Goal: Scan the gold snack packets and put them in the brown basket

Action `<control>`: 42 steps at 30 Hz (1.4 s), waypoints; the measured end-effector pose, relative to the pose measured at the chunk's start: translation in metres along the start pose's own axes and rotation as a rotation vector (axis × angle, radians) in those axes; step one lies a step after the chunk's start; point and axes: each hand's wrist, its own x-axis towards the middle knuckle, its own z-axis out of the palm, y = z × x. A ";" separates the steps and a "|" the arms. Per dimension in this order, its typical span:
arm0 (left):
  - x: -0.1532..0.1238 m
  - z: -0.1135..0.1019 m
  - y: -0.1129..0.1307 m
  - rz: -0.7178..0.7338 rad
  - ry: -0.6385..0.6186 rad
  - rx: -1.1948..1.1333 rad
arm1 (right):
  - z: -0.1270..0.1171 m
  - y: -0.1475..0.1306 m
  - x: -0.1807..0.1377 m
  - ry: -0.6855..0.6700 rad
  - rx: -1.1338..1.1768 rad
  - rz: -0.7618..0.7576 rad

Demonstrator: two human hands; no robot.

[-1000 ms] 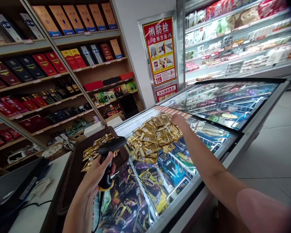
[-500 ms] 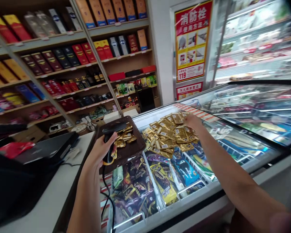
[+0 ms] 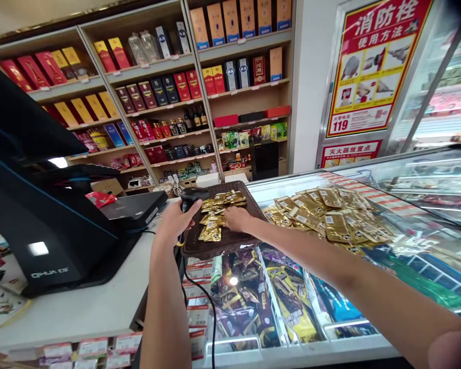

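My left hand (image 3: 174, 221) is wrapped round the handle of a black barcode scanner (image 3: 192, 195), whose cable hangs down beside my forearm. The scanner's head points over a brown woven tray (image 3: 238, 241) that holds a few gold packets (image 3: 214, 225). My right hand (image 3: 236, 219) rests on the tray, fingers curled on one of those gold packets. A larger heap of gold packets (image 3: 326, 215) lies on the glass lid of the freezer to the right of the tray.
A black till screen (image 3: 42, 205) stands on the white counter (image 3: 80, 307) at left. The glass-topped chest freezer (image 3: 330, 348) holds ice-cream packs. Shelves of boxed bottles (image 3: 157, 92) fill the back wall, and a red poster (image 3: 369, 66) hangs at the right.
My right hand has come back from the heap on the freezer lid to the brown tray. The view has swung left, bringing the till screen into sight. My left hand still holds the scanner.
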 end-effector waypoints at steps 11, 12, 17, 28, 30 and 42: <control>-0.013 0.009 0.017 0.049 -0.048 -0.147 | 0.000 0.006 0.006 0.022 0.062 0.062; -0.012 0.012 0.018 0.052 -0.046 -0.168 | -0.005 0.013 -0.001 0.056 0.072 0.106; -0.009 0.027 0.021 0.090 -0.111 -0.354 | -0.021 0.050 -0.052 0.306 0.835 0.390; -0.023 0.058 0.044 0.050 -0.321 -0.331 | -0.028 0.114 -0.117 0.523 1.931 0.580; -0.023 0.060 0.045 0.051 -0.329 -0.310 | -0.027 0.122 -0.115 0.531 2.014 0.554; -0.022 0.068 0.045 0.029 -0.338 -0.305 | -0.030 0.154 -0.112 0.762 1.614 0.506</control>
